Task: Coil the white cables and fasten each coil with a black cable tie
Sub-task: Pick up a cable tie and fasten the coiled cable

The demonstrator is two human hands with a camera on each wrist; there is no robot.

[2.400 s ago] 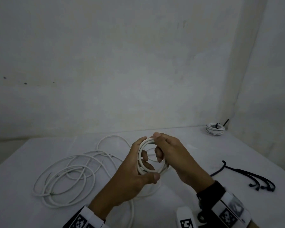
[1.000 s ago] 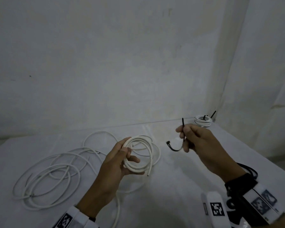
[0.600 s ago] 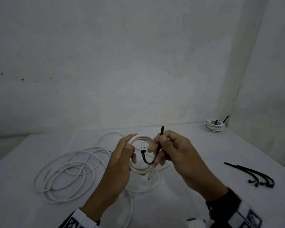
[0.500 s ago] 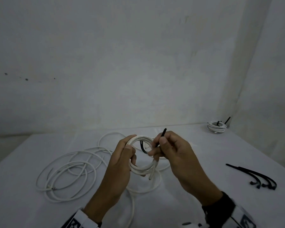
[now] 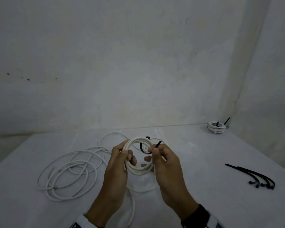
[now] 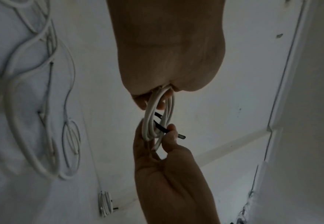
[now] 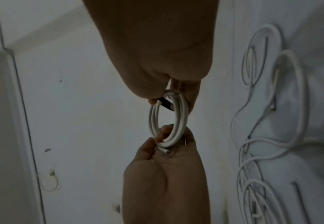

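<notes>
A: Currently gripping? Left hand (image 5: 117, 163)?
B: Curled round small white round cable coil (image 5: 138, 170), centre frame, held off white table (image 5: 204, 162).
A: Right hand (image 5: 166, 163)?
B: Pinching thin black cable tie (image 5: 142, 148), threaded through coil.
A: Elsewhere?
B: Loose white cable loops (image 5: 69, 171) lower left; tied white coil (image 5: 216, 127) far right; spare black ties (image 5: 257, 176) right edge.

Bare plain room, kind unclear — blank white walls (image 5: 122, 63), white-covered table (image 5: 204, 162)

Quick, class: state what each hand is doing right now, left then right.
Left hand: grips the white cable coil.
Right hand: pinches the black cable tie threaded through that coil.
</notes>
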